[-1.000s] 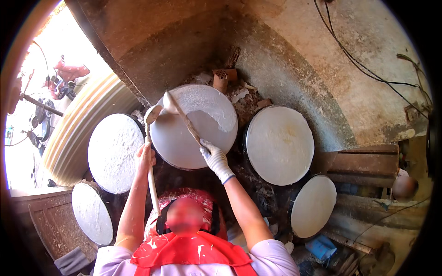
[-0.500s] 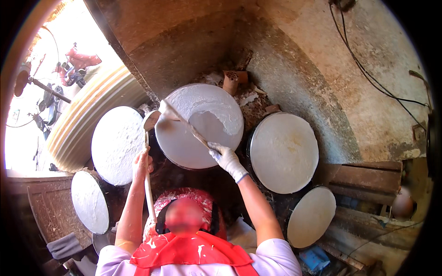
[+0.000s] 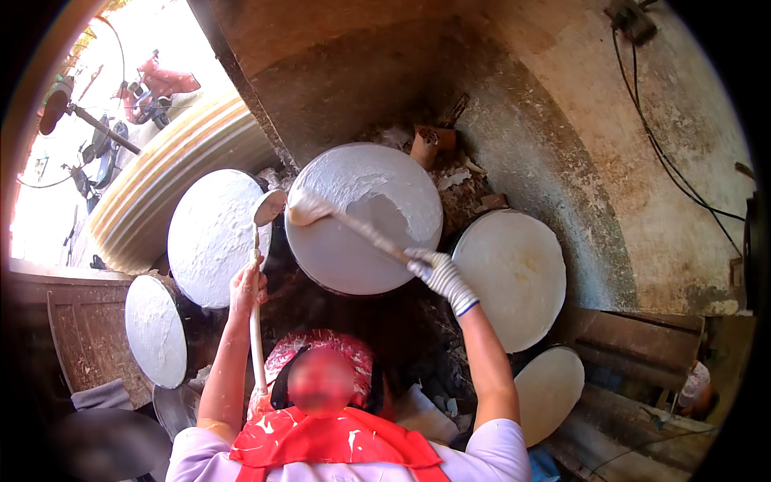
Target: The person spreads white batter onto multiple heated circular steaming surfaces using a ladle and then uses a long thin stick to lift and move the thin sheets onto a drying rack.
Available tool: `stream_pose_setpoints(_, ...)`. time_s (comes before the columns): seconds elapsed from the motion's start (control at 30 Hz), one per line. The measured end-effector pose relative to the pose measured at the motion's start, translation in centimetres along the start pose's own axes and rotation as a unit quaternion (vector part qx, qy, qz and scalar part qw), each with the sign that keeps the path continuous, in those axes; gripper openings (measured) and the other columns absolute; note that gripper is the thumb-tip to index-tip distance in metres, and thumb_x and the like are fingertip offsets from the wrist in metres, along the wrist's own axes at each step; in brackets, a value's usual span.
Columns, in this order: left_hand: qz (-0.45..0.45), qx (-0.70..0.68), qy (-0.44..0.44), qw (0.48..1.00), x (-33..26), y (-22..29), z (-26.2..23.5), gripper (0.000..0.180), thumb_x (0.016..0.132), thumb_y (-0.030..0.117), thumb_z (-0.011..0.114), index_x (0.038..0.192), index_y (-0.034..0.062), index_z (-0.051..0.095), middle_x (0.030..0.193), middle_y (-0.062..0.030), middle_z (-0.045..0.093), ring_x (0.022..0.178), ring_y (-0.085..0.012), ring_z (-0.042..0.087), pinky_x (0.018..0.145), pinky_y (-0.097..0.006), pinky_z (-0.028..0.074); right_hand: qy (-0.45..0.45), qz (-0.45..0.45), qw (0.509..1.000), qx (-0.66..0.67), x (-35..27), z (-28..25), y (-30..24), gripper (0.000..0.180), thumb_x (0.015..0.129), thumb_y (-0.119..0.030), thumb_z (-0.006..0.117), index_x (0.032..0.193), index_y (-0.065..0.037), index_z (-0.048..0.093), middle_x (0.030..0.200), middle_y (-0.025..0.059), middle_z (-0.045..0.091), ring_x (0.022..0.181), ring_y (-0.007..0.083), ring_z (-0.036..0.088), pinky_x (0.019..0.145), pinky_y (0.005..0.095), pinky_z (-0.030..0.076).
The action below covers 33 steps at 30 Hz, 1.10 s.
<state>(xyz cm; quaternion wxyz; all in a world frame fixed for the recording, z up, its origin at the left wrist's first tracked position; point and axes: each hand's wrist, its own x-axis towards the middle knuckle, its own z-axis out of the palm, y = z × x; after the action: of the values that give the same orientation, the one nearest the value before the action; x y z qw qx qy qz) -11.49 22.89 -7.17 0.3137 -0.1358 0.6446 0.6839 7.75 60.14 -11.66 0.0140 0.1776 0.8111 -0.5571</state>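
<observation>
My bare left hand [image 3: 246, 287] is wrapped round the long pale handle of a ladle [image 3: 270, 206], whose bowl is raised at the left rim of the central round vat [image 3: 345, 269]. My right hand [image 3: 444, 278], in a white knitted glove, grips the end of a long-handled paddle [image 3: 365, 230]. The paddle's pale, coated head lies over the vat's left side, beside the ladle bowl, blurred by motion. Thick white paste covers the vat's far part. A smoother grey-white patch shows in the middle and near part.
White-topped round vats stand on both sides: a left vat [image 3: 213, 241], a lower left one [image 3: 154, 333], a right one [image 3: 510, 277] and a lower right one [image 3: 550, 394]. Brick rubble [image 3: 430, 145] lies behind. A corrugated sheet [image 3: 181, 177] curves at the left.
My right hand has moved right, and the paddle lies at a flatter slant. My left hand still holds the ladle upright. The whole view has shifted slightly.
</observation>
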Motion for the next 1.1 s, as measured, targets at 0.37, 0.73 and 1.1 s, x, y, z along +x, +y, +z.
stream_pose_setpoints(0.37, 0.036, 0.026, -0.002, 0.999, 0.6, 0.4, 0.0, 0.032, 0.091, 0.032, 0.052, 0.111, 0.0071, 0.055, 0.055, 0.0031, 0.039, 0.038, -0.0058, 0.034, 0.035, -0.020, 0.031, -0.155, 0.060, 0.983, 0.078, 3.9, 0.1, -1.9, 0.025, 0.083, -0.011, 0.064, 0.107, -0.004, 0.063, 0.096, 0.0046, 0.066, 0.087, 0.0121, 0.058, 0.081, 0.0256, 0.046)
stream_pose_setpoints(0.73, 0.017, 0.227, -0.123, 0.966, -4.8, 1.1, -0.6, 0.029, 0.088, 0.033, 0.055, 0.096, 0.0057, 0.057, 0.057, 0.0038, 0.044, 0.039, -0.0047, 0.039, 0.035, -0.020, 0.030, -0.021, 0.026, 0.998, 0.051, -3.2, 1.2, 0.0, 0.029, 0.083, -0.012, 0.064, 0.110, -0.001, 0.060, 0.103, 0.0080, 0.065, 0.094, 0.0133, 0.059, 0.086, 0.0279, 0.045)
stream_pose_setpoints(1.1, -0.017, 0.177, -0.295, 0.939, -8.4, 0.6, -1.4, 0.035, 0.090, 0.032, 0.055, 0.111, 0.0036, 0.055, 0.059, 0.0054, 0.044, 0.040, -0.0023, 0.037, 0.036, -0.018, 0.029, 0.125, 0.030, 0.991, -0.030, -15.2, 8.8, -1.3, 0.042, 0.083, -0.018, 0.065, 0.119, 0.001, 0.054, 0.113, 0.0078, 0.060, 0.101, 0.0149, 0.056, 0.090, 0.0271, 0.042)
